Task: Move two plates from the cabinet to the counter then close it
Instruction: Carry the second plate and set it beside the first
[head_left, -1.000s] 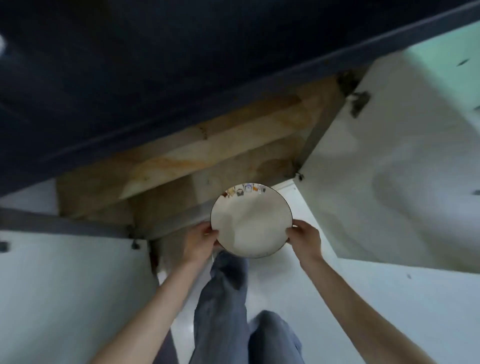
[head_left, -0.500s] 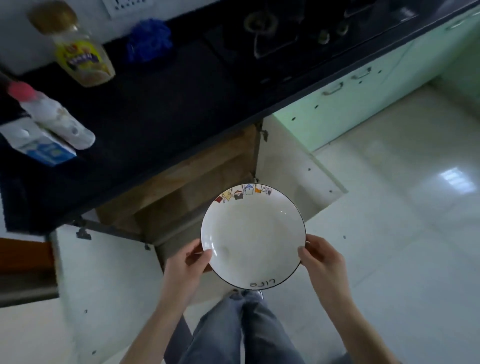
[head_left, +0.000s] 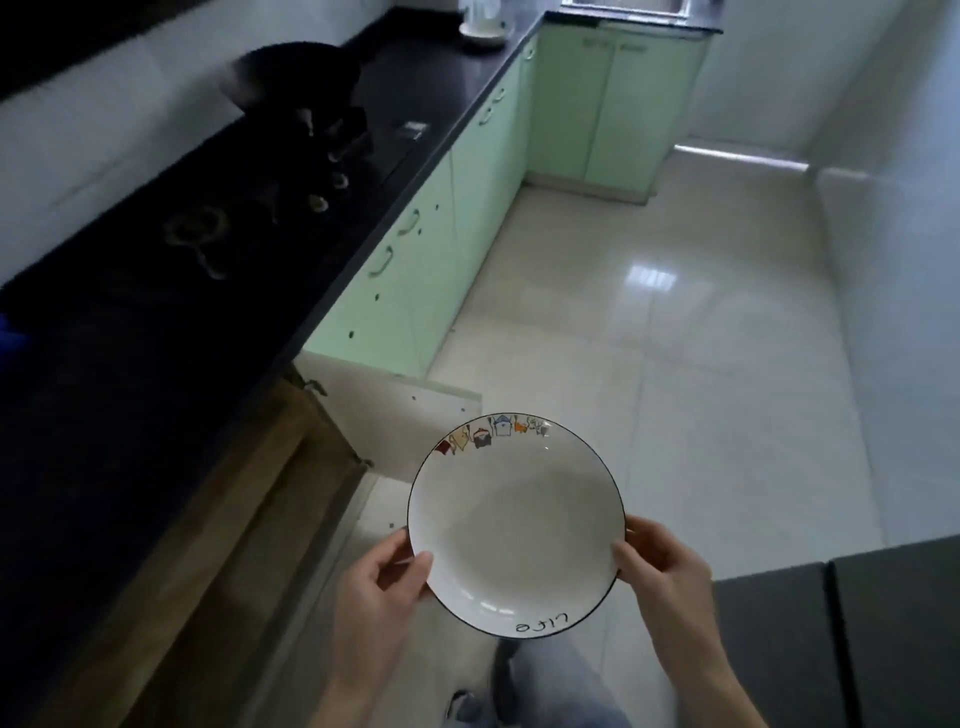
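Person holds a white plate (head_left: 516, 525) w/ both hands, out over the floor (head_left: 675, 364), near-centre of the room. Left hand (head_left: 382, 584) clamps the plate's left rim, thumb on top, fingers under. Right hand (head_left: 662, 564) clamps the right rim the same way. Plate is roughly level, face up, dark edge line, small coloured drawings along the far rim, handwriting on the near rim. It's clear of the counter (head_left: 156, 338), which runs along the left, dark, w/ a hob (head_left: 291, 197) set in it. Below the counter the cabinet (head_left: 218, 519) stands open, wood inside showing; its door (head_left: 410, 421) swings out to the right, just beyond the plate's far-left edge. Green cupboards (head_left: 457, 208) carry on to the far end. A kettle (head_left: 480, 18) sits on the far counter.
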